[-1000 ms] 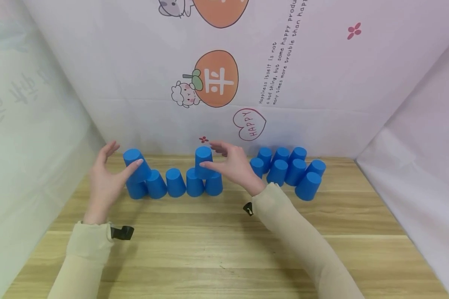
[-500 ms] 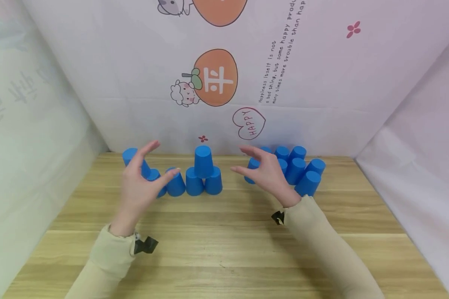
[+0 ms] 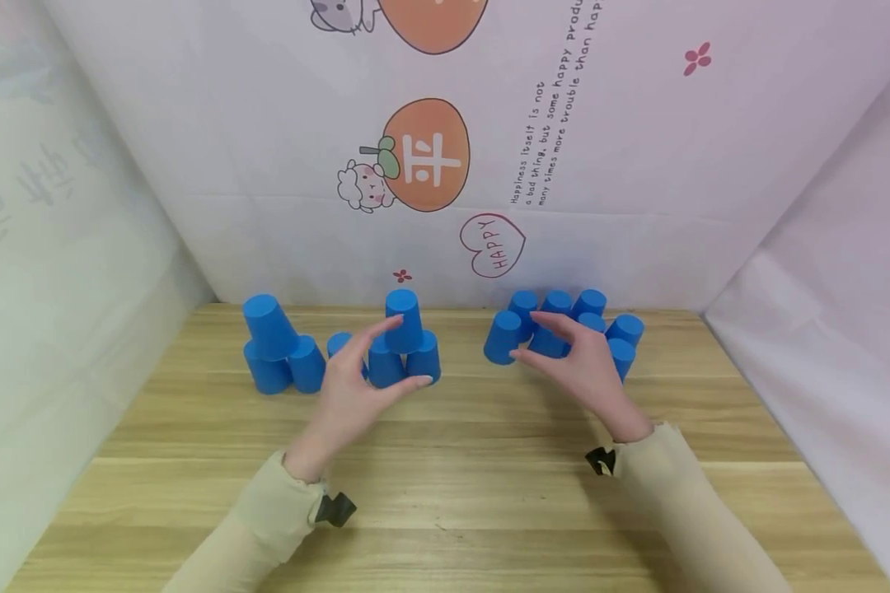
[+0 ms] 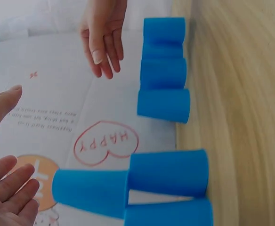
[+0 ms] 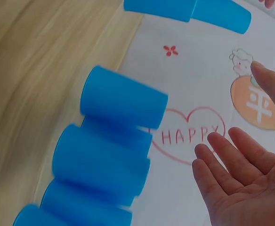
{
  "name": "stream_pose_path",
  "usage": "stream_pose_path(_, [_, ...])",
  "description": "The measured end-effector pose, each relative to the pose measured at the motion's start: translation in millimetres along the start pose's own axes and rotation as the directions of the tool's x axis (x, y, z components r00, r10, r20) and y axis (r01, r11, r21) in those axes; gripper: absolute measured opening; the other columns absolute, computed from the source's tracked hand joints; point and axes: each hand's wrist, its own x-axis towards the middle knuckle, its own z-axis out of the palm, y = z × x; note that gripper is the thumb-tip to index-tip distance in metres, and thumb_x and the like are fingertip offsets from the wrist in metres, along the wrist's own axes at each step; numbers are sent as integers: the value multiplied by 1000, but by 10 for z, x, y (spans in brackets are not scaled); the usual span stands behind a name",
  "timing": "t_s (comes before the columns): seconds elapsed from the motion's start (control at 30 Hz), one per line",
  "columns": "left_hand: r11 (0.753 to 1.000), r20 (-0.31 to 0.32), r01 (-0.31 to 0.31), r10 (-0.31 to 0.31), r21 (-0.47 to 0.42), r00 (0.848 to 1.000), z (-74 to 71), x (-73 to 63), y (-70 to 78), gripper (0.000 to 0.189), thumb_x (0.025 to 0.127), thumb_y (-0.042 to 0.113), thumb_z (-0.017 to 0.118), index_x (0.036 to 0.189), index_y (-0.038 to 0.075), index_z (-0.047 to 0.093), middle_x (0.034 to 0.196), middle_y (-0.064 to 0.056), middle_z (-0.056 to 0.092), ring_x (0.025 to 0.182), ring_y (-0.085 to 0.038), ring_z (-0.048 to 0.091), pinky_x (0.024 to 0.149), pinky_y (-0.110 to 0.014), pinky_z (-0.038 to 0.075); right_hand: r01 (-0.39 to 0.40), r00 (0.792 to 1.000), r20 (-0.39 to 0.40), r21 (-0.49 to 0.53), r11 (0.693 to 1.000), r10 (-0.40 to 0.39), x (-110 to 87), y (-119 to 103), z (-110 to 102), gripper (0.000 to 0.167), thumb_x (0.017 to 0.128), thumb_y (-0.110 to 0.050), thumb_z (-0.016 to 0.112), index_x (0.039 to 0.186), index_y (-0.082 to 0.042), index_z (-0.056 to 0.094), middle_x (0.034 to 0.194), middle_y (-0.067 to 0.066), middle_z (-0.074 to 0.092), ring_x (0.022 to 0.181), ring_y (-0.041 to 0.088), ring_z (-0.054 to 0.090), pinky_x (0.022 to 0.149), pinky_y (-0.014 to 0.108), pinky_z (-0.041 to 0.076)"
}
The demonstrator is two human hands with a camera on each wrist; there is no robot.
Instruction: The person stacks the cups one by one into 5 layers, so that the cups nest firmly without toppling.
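Upside-down blue cups stand in a row along the back of the table. At the left, a top cup (image 3: 269, 327) rests across two others. A similar small pyramid has its top cup (image 3: 408, 317) over two lower cups, one being the right-hand cup (image 3: 424, 358). My left hand (image 3: 348, 395), thumb and fingers apart, is in front of this pyramid and partly covers a single cup (image 3: 337, 343). My right hand (image 3: 582, 366) overlaps the right-hand cup group, its fingertips near the leftmost cup (image 3: 503, 338). In the wrist views both hands hold nothing.
Several more blue cups (image 3: 590, 301) stand close together at the back right. A printed white cloth (image 3: 304, 148) rises behind the wooden table (image 3: 445, 494), with white side sheets (image 3: 67, 272) at left and right.
My left hand has moved right, from the left pyramid to before the middle one. My right hand has drawn away from the middle top cup, moving right to the cup group. Both top cups stay stacked.
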Motion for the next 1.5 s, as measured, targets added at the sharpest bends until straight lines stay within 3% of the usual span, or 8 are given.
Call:
stream_pose_path(0.13, [999,48,-27,29,-43,998,185,5,27,78,80,29,90,147,16,54,147,-1,55,136,-23,49,107,-55,42,-11,999,-51,-11,1000,10,-81,119,-117,68,83,-42,85,138,-9,63,136,15,63,129,36,55,102,61,44])
stream_pose_path(0.23, [998,81,-13,18,-59,997,350,32,30,76,81,33,89,147,19,54,146,2,55,135,-21,50,106,-55,44,-37,996,-83,2,999,37,-125,208,-236,67,84,-36,86,138,-4,62,138,20,60,130,42,52,102,65,42])
stream_pose_path(0.53, [982,192,117,-87,-150,977,871,74,8,76,84,44,84,149,21,52,148,6,53,138,-16,46,110,-53,40,-224,971,-79,15,974,225,-259,473,-547,77,89,-49,77,147,-5,53,151,22,47,137,52,39,100,74,37])
stream_pose_path(0.77, [963,217,199,-159,-181,963,1158,109,3,77,84,46,83,150,21,52,150,7,50,140,-15,43,112,-50,37,-223,971,-89,0,975,222,-360,730,-639,77,91,-43,77,148,0,50,147,29,48,132,53,44,103,68,38])
stream_pose_path(1.07, [952,201,257,-222,-165,954,1301,268,-11,76,85,38,85,150,17,52,151,5,51,140,-22,44,110,-55,38,-212,973,-97,-29,977,209,-402,919,-654,70,93,-40,76,141,6,55,135,31,58,121,49,57,99,63,45])
stream_pose_path(1.33, [957,174,257,-233,-135,957,1300,535,20,73,86,34,84,150,17,52,149,2,53,139,-19,46,111,-49,39,-245,966,-81,-3,969,244,-406,997,-650,69,96,-44,70,143,4,54,132,30,60,120,48,58,99,61,46])
stream_pose_path(1.5, [962,172,255,-236,-94,956,1325,721,51,75,86,40,83,150,19,51,149,1,53,137,-18,47,110,-45,40,-263,962,-77,1,965,262,-384,1021,-637,74,95,-49,69,146,3,51,134,31,58,120,49,57,98,61,46])
